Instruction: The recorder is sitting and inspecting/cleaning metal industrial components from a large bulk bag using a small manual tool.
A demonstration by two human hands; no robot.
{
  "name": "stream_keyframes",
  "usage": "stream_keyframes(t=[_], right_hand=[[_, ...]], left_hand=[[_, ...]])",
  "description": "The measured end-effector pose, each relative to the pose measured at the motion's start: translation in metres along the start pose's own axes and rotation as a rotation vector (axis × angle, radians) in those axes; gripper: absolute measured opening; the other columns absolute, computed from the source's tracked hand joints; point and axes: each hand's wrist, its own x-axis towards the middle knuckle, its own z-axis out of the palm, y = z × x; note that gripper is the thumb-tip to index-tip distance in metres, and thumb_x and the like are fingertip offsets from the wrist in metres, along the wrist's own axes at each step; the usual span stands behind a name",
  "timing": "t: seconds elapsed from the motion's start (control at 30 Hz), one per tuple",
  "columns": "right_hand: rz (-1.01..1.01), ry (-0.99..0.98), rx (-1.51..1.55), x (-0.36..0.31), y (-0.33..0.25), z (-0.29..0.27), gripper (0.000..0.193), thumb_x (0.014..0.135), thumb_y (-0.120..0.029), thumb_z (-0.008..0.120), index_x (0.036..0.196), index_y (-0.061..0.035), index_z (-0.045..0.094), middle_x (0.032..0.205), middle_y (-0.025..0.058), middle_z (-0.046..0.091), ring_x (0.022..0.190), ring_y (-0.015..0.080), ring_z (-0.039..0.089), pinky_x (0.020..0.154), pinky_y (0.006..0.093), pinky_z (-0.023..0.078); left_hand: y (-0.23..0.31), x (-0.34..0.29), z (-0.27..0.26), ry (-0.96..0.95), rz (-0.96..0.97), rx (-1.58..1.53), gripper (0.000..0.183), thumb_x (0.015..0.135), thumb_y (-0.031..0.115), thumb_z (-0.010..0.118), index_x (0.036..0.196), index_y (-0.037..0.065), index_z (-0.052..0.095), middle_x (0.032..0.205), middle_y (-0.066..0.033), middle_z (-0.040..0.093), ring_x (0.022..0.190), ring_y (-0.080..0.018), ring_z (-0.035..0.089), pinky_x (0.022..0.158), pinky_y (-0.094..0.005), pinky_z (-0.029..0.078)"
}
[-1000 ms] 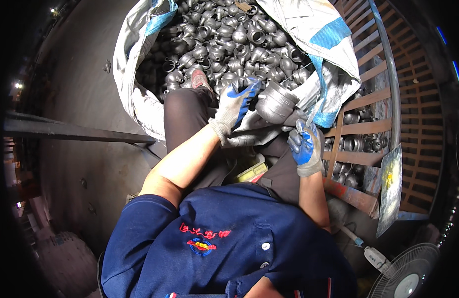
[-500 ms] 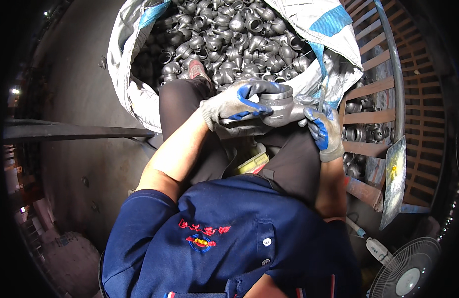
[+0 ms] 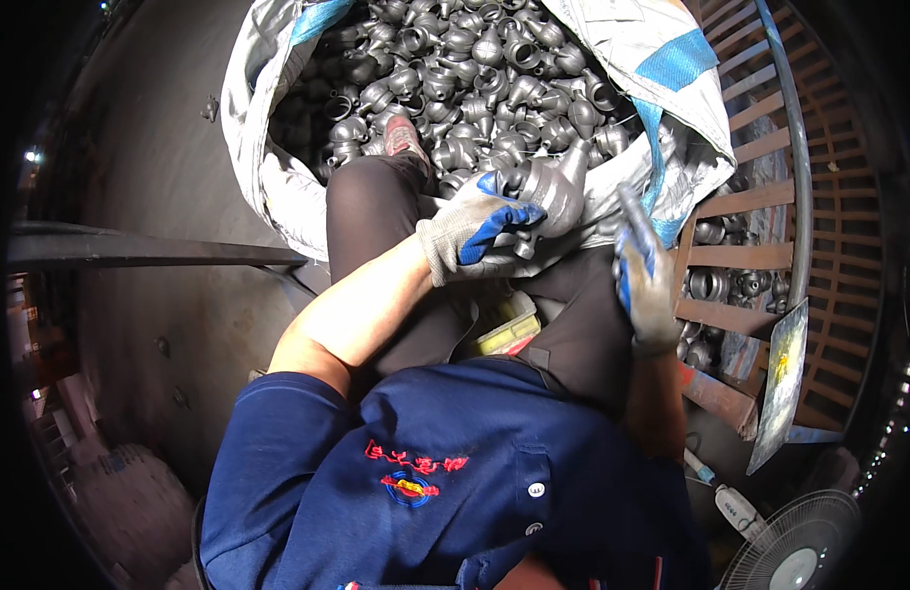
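My left hand (image 3: 485, 224), in a white-and-blue work glove, is closed round a dark grey hollow fitting (image 3: 558, 202) with a round body. Its narrow neck now points up and away from me, and its wide mouth is mostly hidden by the glove. To the right, apart from the fitting, is my gloved right hand (image 3: 644, 285). Its fingers are closed round a slim grey tool (image 3: 631, 208), blurred, whose kind I cannot make out. Beyond both hands, a large white bulk bag (image 3: 253, 118) holds a heap of similar grey fittings (image 3: 455, 74).
My shoe (image 3: 404, 138) rests at the bag's near side. A wooden slatted crate (image 3: 745, 256) with more fittings stands at right, beside a metal bar. A fan (image 3: 794, 560) is at lower right, a yellow box (image 3: 509, 329) between my legs, and a dark beam (image 3: 150, 251) at left.
The fitting has turned in my left hand, its neck swinging from rightward to upward. My right hand has come off the neck and moved slightly down, away from the fitting.
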Motion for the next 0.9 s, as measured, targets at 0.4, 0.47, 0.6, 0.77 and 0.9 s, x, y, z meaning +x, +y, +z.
stream_keyframes(t=[0.4,0.47,0.6,0.77,0.9], right_hand=[[-0.41,0.009,-0.837,-0.001,-0.004,0.024,0.033,0.077,0.003,0.059,0.109,-0.0026,0.061,0.1,0.0132,0.062,0.09,0.0219,0.061,0.081,0.0296,0.046],[-0.408,0.013,-0.856,0.002,-0.005,0.027,0.033,0.076,0.003,0.06,0.109,-0.0039,0.061,0.098,0.0137,0.062,0.088,0.022,0.061,0.079,0.0297,0.047],[-0.488,0.037,-0.918,0.006,-0.005,0.03,0.036,0.074,0.001,0.062,0.11,-0.0063,0.061,0.095,0.0134,0.062,0.085,0.0232,0.062,0.076,0.0309,0.048],[-0.489,0.052,-1.017,0.007,-0.009,0.033,0.038,0.072,0.0,0.065,0.108,-0.0091,0.062,0.095,0.0138,0.062,0.085,0.0272,0.061,0.075,0.0331,0.049],[-0.546,0.061,-1.09,0.01,-0.006,0.032,0.03,0.074,-0.006,0.064,0.103,-0.0115,0.063,0.09,0.0115,0.06,0.079,0.0279,0.06,0.069,0.0348,0.048]], left_hand=[[-0.019,-0.001,0.001,0.458,-0.462,-0.508,0.018,0.079,-0.001,0.061,0.097,0.001,0.061,0.086,-0.0017,0.062,0.072,-0.0076,0.057,0.065,-0.0223,0.047],[-0.022,-0.002,-0.001,0.456,-0.457,-0.436,0.018,0.079,-0.001,0.061,0.097,0.001,0.061,0.084,-0.0012,0.062,0.072,-0.0071,0.057,0.064,-0.0225,0.047],[-0.029,-0.003,-0.003,0.464,-0.492,-0.341,0.016,0.079,0.001,0.062,0.095,0.001,0.062,0.081,-0.0001,0.062,0.071,-0.0061,0.055,0.063,-0.022,0.046],[-0.029,-0.002,-0.003,0.451,-0.485,-0.278,0.016,0.079,0.0,0.061,0.096,0.001,0.062,0.083,-0.0001,0.062,0.071,-0.0055,0.055,0.062,-0.0216,0.046],[-0.035,-0.004,-0.004,0.474,-0.525,-0.278,0.017,0.079,0.0,0.061,0.096,0.001,0.062,0.083,0.0001,0.062,0.069,-0.005,0.054,0.06,-0.0212,0.045]])
